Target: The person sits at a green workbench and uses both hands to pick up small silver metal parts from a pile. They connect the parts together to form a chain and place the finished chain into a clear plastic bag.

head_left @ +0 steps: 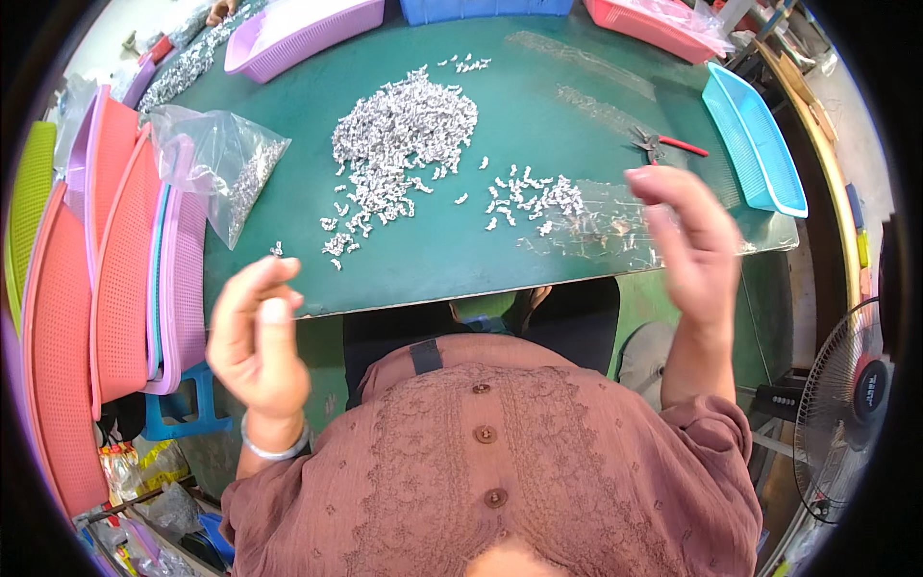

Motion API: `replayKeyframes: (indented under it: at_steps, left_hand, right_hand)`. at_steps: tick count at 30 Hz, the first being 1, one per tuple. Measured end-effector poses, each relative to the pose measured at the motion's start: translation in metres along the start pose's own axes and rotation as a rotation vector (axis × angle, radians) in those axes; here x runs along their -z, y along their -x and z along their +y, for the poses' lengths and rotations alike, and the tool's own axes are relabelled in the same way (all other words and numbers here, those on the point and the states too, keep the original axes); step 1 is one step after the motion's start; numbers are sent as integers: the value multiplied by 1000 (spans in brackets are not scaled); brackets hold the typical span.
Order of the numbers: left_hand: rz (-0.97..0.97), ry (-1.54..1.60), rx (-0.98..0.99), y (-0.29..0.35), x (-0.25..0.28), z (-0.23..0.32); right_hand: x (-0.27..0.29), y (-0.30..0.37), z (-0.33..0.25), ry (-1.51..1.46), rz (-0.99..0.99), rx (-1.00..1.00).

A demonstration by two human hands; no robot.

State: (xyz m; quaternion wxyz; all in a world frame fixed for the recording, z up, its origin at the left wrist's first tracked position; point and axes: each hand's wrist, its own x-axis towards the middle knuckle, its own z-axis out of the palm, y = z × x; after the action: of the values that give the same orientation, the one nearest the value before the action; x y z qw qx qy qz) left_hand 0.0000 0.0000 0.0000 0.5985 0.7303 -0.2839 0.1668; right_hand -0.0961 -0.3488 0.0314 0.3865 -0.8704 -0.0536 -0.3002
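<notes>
Presently both hands are raised and apparently empty, left hand (258, 332) loosely curled, right hand (685, 236) blurred; recommend picking from the small pile (531, 199) singly, keeping the large heap (399, 139) undisturbed.

Motion-blurred right hand (687, 240), grip unclear; tiny white parts (399, 139) too small to identify; blue basket (486, 10) cut off.

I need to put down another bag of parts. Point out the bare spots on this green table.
Bare green table runs along the near edge, below the big pile of small grey parts. More lies between that pile and the red-handled pliers. It is crowded around the small pile, the clear bag and the filled bag.
</notes>
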Motion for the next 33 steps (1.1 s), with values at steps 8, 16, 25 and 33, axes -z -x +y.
replayKeyframes:
  at_steps: [8, 16, 25, 33]
  left_hand:
    - [-192, -182, -162, -7, -9, -54]
    - [-205, -263, -247, -11, -9, -72]
    - [-187, -306, -259, -11, -13, -71]
    - [-229, -347, -212, -17, -15, -69]
  right_hand:
    - [-54, 7, 24, 325, -108, 95]
    - [-76, -4, 20, 356, -170, 156]
    - [-106, -30, 19, 469, -406, 332]
    - [-80, -30, 40, 539, -348, 256]
